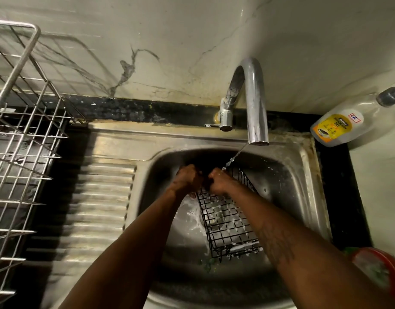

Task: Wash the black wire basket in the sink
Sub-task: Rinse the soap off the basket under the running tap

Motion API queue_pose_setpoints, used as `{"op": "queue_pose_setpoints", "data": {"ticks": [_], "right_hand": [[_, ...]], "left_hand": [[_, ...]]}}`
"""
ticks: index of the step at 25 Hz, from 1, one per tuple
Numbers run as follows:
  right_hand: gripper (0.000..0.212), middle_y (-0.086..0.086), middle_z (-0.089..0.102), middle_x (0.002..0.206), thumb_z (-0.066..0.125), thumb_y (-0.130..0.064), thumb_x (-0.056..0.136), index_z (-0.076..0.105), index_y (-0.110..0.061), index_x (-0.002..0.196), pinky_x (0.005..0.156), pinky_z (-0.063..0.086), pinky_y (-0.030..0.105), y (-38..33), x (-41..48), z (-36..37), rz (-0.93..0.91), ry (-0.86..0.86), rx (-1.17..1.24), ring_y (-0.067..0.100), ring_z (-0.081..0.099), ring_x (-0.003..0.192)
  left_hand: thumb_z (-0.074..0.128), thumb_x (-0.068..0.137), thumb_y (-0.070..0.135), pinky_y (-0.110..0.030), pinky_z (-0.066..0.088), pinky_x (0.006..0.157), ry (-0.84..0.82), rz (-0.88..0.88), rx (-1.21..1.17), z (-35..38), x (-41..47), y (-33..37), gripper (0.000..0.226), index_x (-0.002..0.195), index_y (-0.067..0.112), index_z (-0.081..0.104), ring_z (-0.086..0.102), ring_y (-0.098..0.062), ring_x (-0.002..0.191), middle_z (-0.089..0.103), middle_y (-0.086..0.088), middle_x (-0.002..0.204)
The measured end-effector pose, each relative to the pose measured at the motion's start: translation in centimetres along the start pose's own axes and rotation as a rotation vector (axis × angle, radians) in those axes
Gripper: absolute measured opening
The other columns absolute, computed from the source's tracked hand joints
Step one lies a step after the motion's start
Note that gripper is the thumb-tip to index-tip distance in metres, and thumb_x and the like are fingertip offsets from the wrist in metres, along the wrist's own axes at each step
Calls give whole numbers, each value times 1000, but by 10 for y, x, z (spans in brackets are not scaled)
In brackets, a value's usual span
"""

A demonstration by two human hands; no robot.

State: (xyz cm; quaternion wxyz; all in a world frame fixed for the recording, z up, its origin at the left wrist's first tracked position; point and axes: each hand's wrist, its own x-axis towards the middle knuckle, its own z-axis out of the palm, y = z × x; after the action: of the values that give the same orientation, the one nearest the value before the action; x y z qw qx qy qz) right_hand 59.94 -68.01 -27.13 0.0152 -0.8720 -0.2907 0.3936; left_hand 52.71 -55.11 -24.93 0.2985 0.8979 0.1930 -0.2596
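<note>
Halfway, probably: black wire basket (227, 219) is laid sudsy in the sink (303, 157), far rim gripped by curled left hand (187, 178) and right hand (218, 182); suds not yet rinsed off under the faucet (256, 101) trickle.

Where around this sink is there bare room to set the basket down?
The ribbed drainboard, between rack and basin, is bare. The right counter is crowded: bottle at back, red dish in front. The basin holds the basket, left hand and right hand.

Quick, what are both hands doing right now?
Left hand: curled, apparently gripping the far end of the black wire basket.
Right hand: curled, gripping the basket's far rim.
</note>
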Motion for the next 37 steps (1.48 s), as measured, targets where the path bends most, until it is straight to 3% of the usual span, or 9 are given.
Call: {"op": "queue_pose_setpoints", "data": {"ticks": [3,9,14,18,22,27,31,33,37], "right_hand": [[27,12,69,117,72,-22,81,72,-13,106,85,54,30,23,11,-10,137,-57,-130,29,66,103],[32,19,64,114,50,0,89,66,-14,113,90,55,44,17,-19,-8,-97,249,-238,41,63,109],[26,9,70,112,50,-34,99,70,-22,111,94,53,43,21,-19,-19,5,469,91,31,64,106],[20,7,72,112,59,-13,93,70,-20,108,93,55,43,25,-22,-10,-18,409,144,26,66,104],[20,8,66,113,65,-19,91,68,-23,110,86,56,35,37,-20,0,135,321,191,26,64,100],[38,2,65,111,63,-10,89,69,-32,119,81,54,33,16,-18,-11,-50,163,116,23,63,100],[24,9,62,116,63,-18,90,67,-23,114,90,53,38,19,-14,-17,13,184,160,32,62,108],[7,8,64,103,63,-20,93,67,-22,98,81,51,33,24,-13,-17,61,244,130,31,64,101],[23,1,65,111,62,-20,93,67,-23,116,86,57,42,27,-19,-25,35,65,113,25,65,96]], "left_hand": [[48,100,22,-27,46,78,-8,20,58,6,-5,-1,29,109,9,73,68,-27,105,74,-8,111],[47,101,22,-25,48,72,-5,-21,-37,4,-8,-4,31,106,5,73,71,-29,97,75,-16,105],[52,99,14,-36,60,66,-39,-86,-271,-3,-11,-21,25,99,-3,70,74,-34,78,73,-23,91],[49,101,13,-38,60,48,-151,-124,-332,-6,-20,-26,25,96,-3,67,71,-30,52,70,-24,74],[52,98,24,-25,50,67,-113,15,32,-12,-19,-24,27,94,6,72,72,-32,91,73,-17,94],[54,100,13,-36,48,87,-51,160,44,-1,-22,16,27,118,-1,66,65,-35,108,68,-20,114],[58,94,16,-29,44,70,14,149,88,3,-13,26,23,104,2,73,69,-34,99,73,-19,103],[60,92,23,-26,41,65,55,164,59,2,-14,27,23,98,6,74,71,-33,92,74,-17,96],[59,94,29,-24,39,61,151,149,-10,7,-20,17,26,89,7,72,71,-33,83,73,-16,85]]}}
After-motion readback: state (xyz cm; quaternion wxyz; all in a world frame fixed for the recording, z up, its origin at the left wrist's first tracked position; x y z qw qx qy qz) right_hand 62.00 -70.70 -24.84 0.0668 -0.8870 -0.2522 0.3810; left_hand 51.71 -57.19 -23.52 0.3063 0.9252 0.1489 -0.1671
